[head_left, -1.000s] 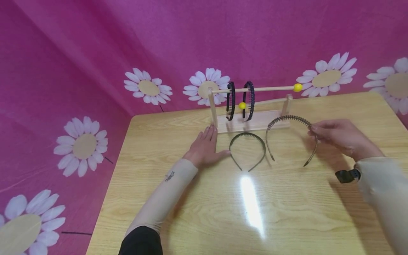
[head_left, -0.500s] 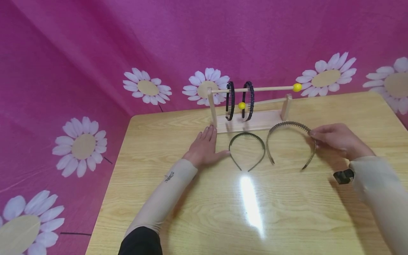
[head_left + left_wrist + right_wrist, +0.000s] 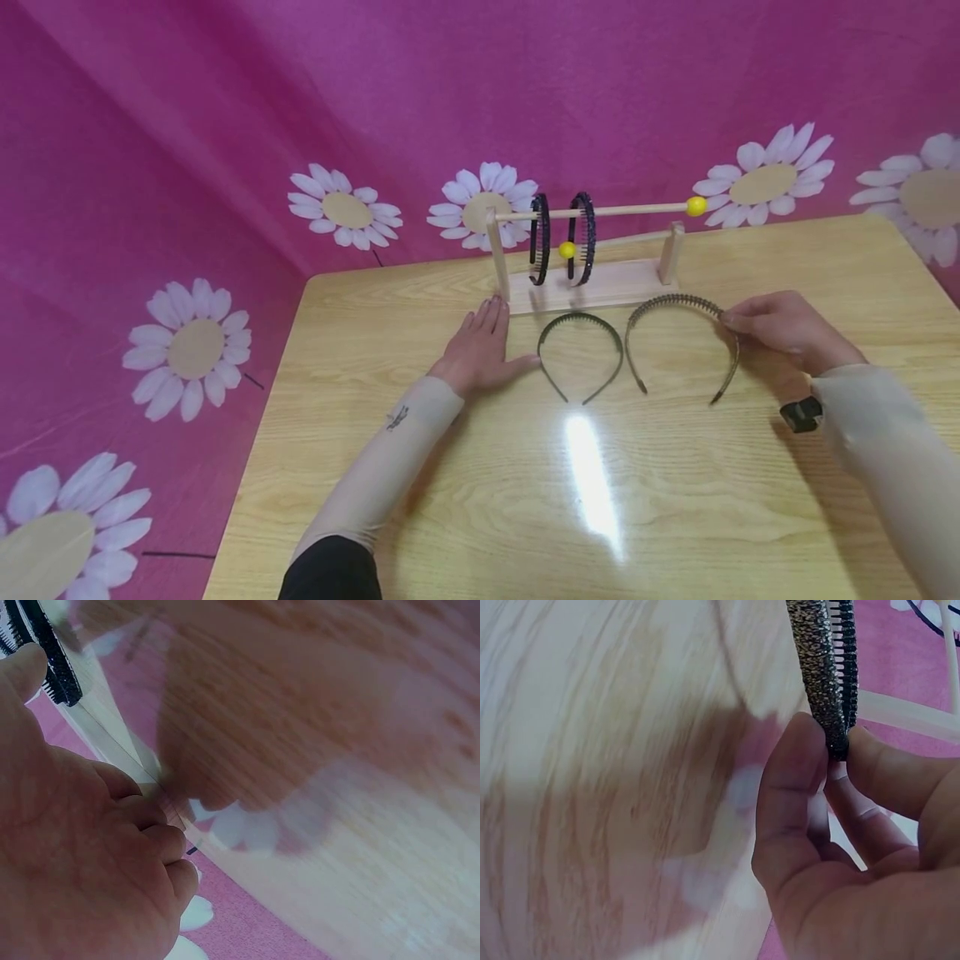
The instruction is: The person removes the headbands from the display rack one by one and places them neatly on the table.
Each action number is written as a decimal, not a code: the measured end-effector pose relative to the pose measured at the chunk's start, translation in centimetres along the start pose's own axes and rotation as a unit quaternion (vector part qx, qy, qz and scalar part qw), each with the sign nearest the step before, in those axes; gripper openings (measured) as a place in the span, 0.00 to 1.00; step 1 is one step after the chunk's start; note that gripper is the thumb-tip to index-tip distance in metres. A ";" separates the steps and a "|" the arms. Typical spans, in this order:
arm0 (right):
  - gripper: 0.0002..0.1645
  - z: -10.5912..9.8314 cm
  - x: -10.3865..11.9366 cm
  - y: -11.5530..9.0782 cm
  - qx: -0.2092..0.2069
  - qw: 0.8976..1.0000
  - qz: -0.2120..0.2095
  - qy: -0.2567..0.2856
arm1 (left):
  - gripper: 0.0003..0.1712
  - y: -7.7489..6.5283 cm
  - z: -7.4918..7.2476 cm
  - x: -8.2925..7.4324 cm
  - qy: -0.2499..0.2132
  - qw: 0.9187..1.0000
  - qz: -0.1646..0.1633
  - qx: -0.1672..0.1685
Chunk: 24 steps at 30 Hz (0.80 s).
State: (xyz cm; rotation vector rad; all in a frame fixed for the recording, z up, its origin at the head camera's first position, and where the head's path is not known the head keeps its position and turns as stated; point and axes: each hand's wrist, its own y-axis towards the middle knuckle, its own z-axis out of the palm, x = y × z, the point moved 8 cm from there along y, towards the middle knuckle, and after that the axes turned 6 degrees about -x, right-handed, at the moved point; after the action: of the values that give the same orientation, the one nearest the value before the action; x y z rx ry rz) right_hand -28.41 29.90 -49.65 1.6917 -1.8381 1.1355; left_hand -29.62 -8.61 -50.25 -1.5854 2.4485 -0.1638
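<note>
My right hand (image 3: 783,329) pinches a glittery, toothed headband (image 3: 675,301) by its right side, between thumb and fingers; the right wrist view shows its sparkly band (image 3: 815,667) up close. To its left, a thinner dark headband (image 3: 579,317) lies on the table with its ends toward me. My left hand (image 3: 476,346) rests flat, fingertips at the left foot of a wooden stand (image 3: 600,283) and thumb tip beside the thin headband. Two black toothed headbands, one plain (image 3: 541,242) and one sparkly (image 3: 588,242), hang on the stand's upper rod.
The stand's rods end in yellow balls, one at the upper right (image 3: 697,206) and one lower (image 3: 567,250). A pink curtain (image 3: 600,83) with daisies hangs behind the wooden table (image 3: 510,500). Glare lies on the tabletop.
My right hand has brought the glittery headband down and slightly left, toward me and away from the stand's base. My left hand and the thin headband have stayed in place.
</note>
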 end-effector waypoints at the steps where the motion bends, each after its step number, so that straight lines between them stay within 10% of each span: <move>1: 0.26 0.1 0.0 0.0 0.000 1.000 0.000 -0.002 | 0.63 0.0 0.0 0.0 0.000 1.000 0.000 0.000; 24: 0.23 0.2 0.1 0.1 -0.031 0.998 0.007 -0.061 | 0.62 -0.1 0.0 -0.1 -0.005 1.000 -0.004 0.004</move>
State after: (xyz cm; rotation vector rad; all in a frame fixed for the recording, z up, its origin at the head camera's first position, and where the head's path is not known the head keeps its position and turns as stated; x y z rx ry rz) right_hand -28.45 29.68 -49.76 1.7499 -1.9397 0.9910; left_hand -29.49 -8.59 -50.19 -1.5886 2.4310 -0.1653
